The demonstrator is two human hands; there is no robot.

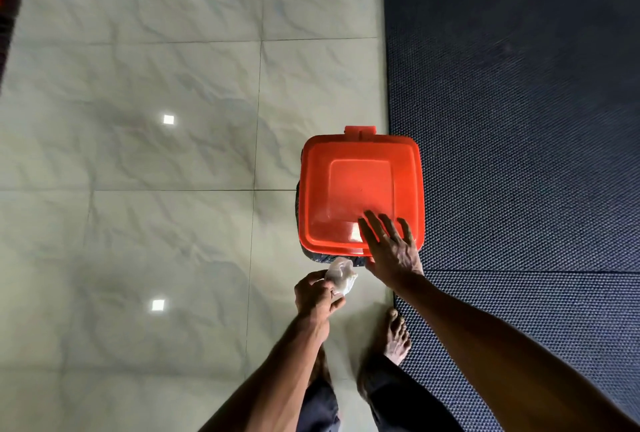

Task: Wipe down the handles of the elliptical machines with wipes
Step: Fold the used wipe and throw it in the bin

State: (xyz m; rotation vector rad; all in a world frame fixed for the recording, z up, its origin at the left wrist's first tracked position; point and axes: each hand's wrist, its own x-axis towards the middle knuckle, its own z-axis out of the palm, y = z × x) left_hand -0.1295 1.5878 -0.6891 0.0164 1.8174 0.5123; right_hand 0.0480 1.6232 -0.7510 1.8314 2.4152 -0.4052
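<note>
On the tiled floor (138, 154), hard against the edge of a dark textured mat (519, 120), stands a red bin whose lid (346, 182) is closed, with a black liner (318, 257) showing under its near rim.

Head view: the right hand (391, 251) lies over the lid's near right corner, its fingers (369, 231) straight and spread wide, holding nothing. The left hand (317, 296) pinches a crumpled white wipe (341, 276) just beside the bin's near edge, over the floor rather than over the bin. No elliptical machine or handle is in view. This looks like disposal of a used wipe, though I cannot tell how soiled it is.

What could go wrong:
- With the lid closed, a release now would drop the wipe onto the tiles.
- The right hand seems to rest on top of the lid, not under its rim; pressing down would not open it, and the hinge tab (360, 130) sits on the far side.
- A pull from 1 corner could tilt or slide a light bin on the glossy tiles, or tug the liner loose.
- A bare foot (396, 338) stands close by at the mat's edge, so a tipping bin could land on it.

Writing: none can be read. The pale patch on the lid near the fingers looks like glare, not a label.
</note>
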